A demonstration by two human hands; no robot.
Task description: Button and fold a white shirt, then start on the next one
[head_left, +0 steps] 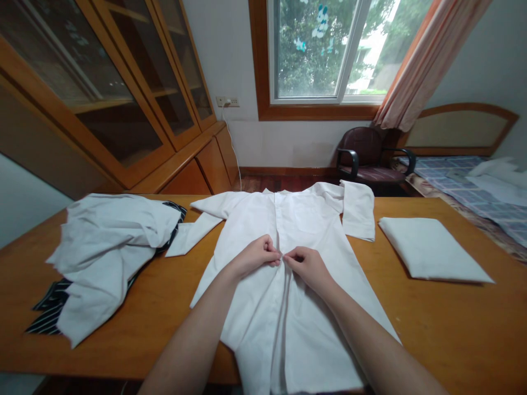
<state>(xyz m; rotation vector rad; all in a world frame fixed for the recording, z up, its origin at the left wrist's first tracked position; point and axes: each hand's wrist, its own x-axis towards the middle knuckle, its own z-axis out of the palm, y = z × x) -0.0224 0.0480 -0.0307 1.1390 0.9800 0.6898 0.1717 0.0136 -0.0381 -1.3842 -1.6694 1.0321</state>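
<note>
A white shirt (315, 219) lies spread front side up on the wooden table, collar at the far edge and hem toward me. Its front is closed near the top and parts into two flaps below my hands. My left hand (260, 253) pinches one front edge at mid-length. Close beside it, my right hand (307, 264) pinches the other edge, the fingertips of both hands almost meeting. Whether a button sits between the fingers is too small to tell. The right-side sleeve is folded over itself near the far edge.
On the left lies a loose pile of white garments (119, 236) with black striped cloth (51, 307) under it. A folded white garment (432, 249) lies on the table (465, 329) at right. Beyond stand a glass-door cabinet (189, 156), an armchair (366, 153) and a bed (465, 175).
</note>
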